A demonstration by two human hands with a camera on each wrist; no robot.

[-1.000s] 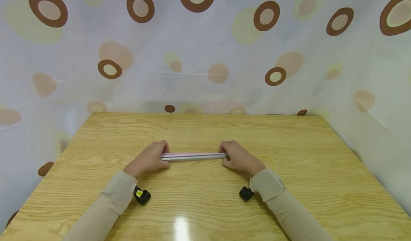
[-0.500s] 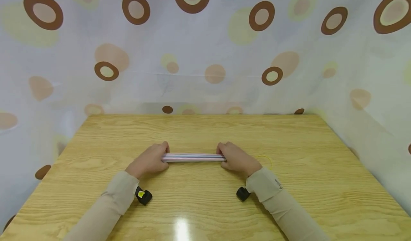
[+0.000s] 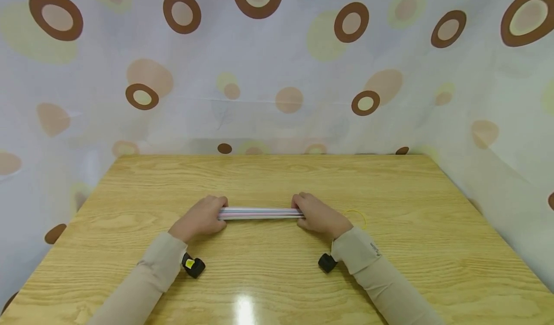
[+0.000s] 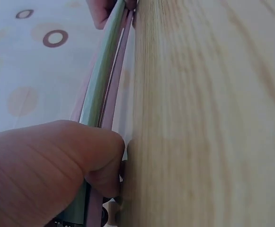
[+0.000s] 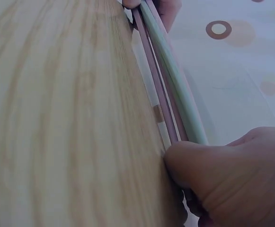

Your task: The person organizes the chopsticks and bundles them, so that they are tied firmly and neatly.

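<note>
A bundle of long, thin pastel sticks point(image 3: 259, 213) lies level across the middle of the wooden table, in pink, pale green and white. Their exact kind is not plain. My left hand point(image 3: 200, 218) grips the left end, thumb on the near side. At the other end my right hand point(image 3: 321, 214) grips the bundle the same way. In the left wrist view a pale green stick point(image 4: 99, 80) runs beside pink ones under the thumb. The right wrist view shows the green stick point(image 5: 177, 85) and pink ones close above the tabletop. Both ends are hidden in the hands.
The wooden table point(image 3: 268, 272) has a thin yellow loop point(image 3: 359, 213) lying just beyond my right wrist. A white cloth with brown and beige circles point(image 3: 259, 51) hangs behind the table and along its sides. Black wrist cameras point(image 3: 193, 266) sit below the cuffs.
Both hands keep hold of the bundle's ends. The sticks have turned or shifted within the bundle, so their visible coloured stripes differ. The head view has moved slightly.
</note>
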